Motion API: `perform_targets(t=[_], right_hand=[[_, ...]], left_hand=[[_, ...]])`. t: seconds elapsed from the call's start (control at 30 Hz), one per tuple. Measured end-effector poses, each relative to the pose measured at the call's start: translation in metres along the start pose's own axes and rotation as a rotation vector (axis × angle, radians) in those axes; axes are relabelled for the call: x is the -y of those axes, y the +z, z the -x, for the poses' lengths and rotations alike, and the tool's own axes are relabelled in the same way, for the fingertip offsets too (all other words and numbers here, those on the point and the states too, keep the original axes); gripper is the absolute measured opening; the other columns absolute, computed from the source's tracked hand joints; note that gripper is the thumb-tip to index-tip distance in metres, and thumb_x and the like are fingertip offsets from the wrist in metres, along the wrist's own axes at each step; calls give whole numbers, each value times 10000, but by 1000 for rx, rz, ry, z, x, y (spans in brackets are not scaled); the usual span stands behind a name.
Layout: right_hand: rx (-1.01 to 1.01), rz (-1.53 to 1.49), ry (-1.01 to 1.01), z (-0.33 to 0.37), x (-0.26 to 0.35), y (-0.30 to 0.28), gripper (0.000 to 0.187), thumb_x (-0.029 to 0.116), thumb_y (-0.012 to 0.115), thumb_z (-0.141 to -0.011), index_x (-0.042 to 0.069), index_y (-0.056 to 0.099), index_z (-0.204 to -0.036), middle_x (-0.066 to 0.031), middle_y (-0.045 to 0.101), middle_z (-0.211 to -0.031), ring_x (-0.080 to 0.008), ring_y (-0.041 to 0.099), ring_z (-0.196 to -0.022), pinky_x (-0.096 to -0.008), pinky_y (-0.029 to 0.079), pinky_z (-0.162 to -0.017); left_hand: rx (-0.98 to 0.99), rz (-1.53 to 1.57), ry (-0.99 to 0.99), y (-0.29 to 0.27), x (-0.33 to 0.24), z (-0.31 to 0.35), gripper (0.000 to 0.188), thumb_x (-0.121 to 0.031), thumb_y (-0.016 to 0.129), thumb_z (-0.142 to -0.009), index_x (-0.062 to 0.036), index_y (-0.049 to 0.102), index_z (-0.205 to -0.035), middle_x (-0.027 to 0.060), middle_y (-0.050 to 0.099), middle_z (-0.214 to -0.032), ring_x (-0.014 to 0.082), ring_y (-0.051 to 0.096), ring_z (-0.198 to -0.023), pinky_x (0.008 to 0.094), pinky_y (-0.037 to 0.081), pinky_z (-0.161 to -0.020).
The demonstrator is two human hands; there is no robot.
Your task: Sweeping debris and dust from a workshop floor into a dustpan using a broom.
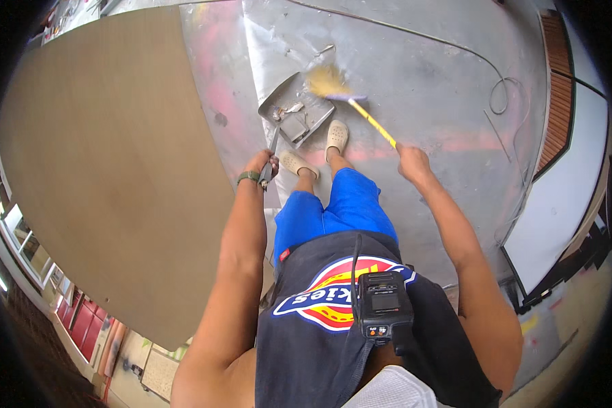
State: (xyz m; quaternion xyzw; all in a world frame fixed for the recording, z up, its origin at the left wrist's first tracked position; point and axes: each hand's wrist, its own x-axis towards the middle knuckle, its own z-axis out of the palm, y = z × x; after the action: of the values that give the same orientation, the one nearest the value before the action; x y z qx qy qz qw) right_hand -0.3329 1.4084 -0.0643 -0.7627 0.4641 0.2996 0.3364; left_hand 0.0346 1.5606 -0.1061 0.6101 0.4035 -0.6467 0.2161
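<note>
My right hand (412, 163) is wrapped round the yellow handle of a broom (374, 124). The broom's yellowish bristles (328, 81), blurred by motion, are at the right rim of a grey dustpan (317, 111) on the floor. Inside the pan lie crumpled scraps (294, 109) and a flat grey square piece (294, 128). My left hand (264, 164) is closed on the upright handle of the dustpan, just left of my feet. A small light-coloured bit (327, 49) lies on the floor beyond the bristles.
A large brown board (109, 163) takes up the left side. A long cable (415, 30) runs across the far floor and loops at right. Near the right edge are a thin rod (498, 136), a white panel (557, 197) and brown slatted strips (556, 115). My beige clogs (336, 136) stand near the pan.
</note>
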Motion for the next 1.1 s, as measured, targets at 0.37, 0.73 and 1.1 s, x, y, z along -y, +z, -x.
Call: perform_targets(t=[0.37, 0.73, 1.1], right_hand=[[-144, -123, 255, 49, -16, -42, 463, 68, 485, -684, 110, 491, -1145, -198, 589, -801, -355, 559, -778, -445, 437, -711], [-254, 273, -128, -64, 6, -8, 115, 44, 469, -719, -3, 558, -774, -159, 584, -626, -315, 591, -582, -394, 481, -520], [-173, 134, 26, 60, -4, -40, 366, 38, 478, -686, 63, 544, -1045, -168, 583, -673, -311, 587, -656, -402, 468, -590]], left_hand=[[-12, -44, 6, 12, 13, 3, 173, -157, 360, -844, -73, 363, -692, -9, 404, -512, 68, 383, -363, 192, 363, -300], [58, 103, 119, 45, -10, -15, 128, -83, 376, -810, -44, 354, -690, 4, 391, -476, 99, 403, -345, 198, 380, -303], [33, 373, 181, 147, -30, 16, 137, -45, 380, -811, -44, 353, -677, 13, 384, -490, 97, 396, -342, 199, 395, -302]])
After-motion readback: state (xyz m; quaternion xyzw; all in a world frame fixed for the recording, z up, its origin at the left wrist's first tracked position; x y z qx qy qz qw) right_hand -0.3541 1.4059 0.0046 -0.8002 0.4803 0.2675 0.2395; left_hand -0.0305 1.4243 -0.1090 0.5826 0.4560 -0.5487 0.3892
